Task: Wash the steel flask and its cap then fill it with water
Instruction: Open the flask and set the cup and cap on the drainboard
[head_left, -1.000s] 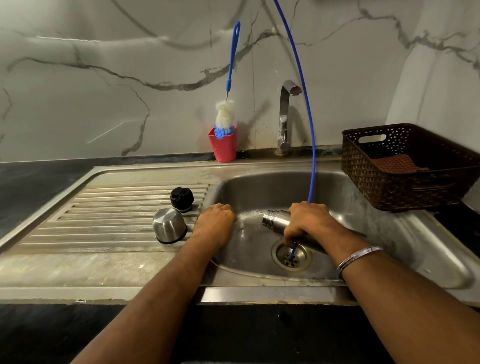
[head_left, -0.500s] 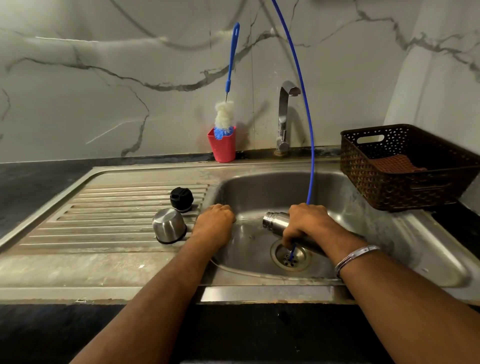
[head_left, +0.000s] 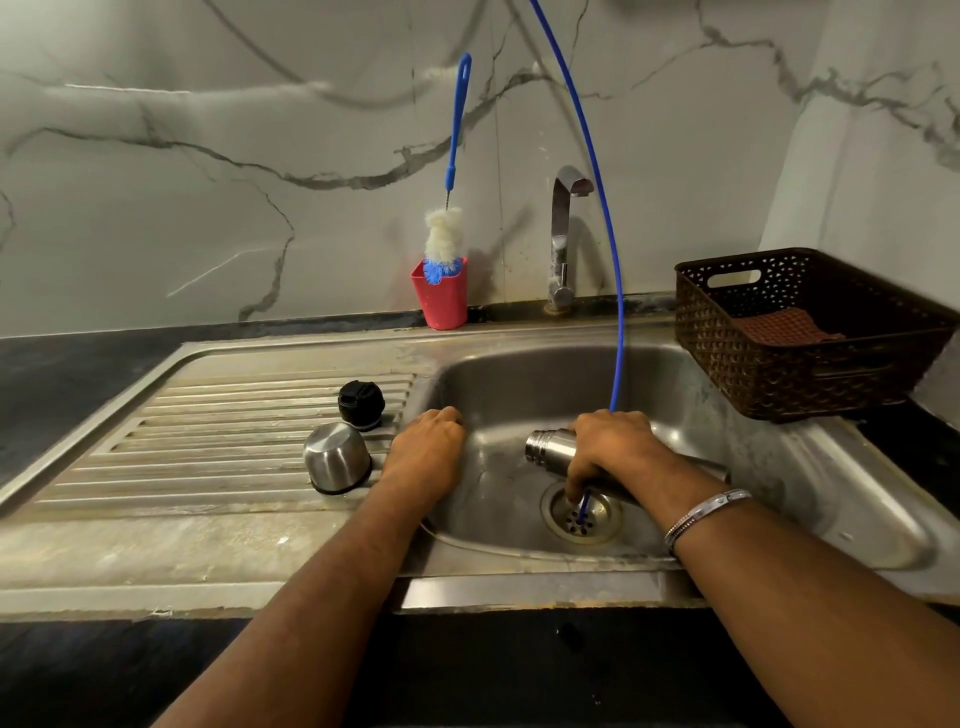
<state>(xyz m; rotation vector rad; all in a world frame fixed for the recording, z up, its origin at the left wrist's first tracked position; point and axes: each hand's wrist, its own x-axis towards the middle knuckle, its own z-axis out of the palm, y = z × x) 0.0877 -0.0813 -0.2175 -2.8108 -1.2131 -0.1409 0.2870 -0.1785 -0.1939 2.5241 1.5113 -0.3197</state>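
The steel flask (head_left: 545, 447) lies on its side in the sink basin (head_left: 519, 379), open mouth pointing left, above the drain (head_left: 597, 525). My right hand (head_left: 613, 447) grips its body from above. A thin blue tube (head_left: 615, 322) drops from overhead behind that hand, and its end shows below my fingers at the drain. My left hand (head_left: 426, 452) sits at the basin's left rim with its fingers curled over the edge. The steel cup cap (head_left: 336, 457) stands upside down on the drainboard (head_left: 208, 441), with the black stopper (head_left: 361, 404) just behind it.
A steel tap (head_left: 563, 239) rises behind the basin. A red cup (head_left: 441, 301) holding a blue-handled bottle brush (head_left: 444, 234) stands left of it against the marble wall. A brown plastic basket (head_left: 810, 364) with a cloth inside sits at the basin's right.
The splash of water at the flask's mouth a second ago is gone. Both hands and the flask have barely shifted.
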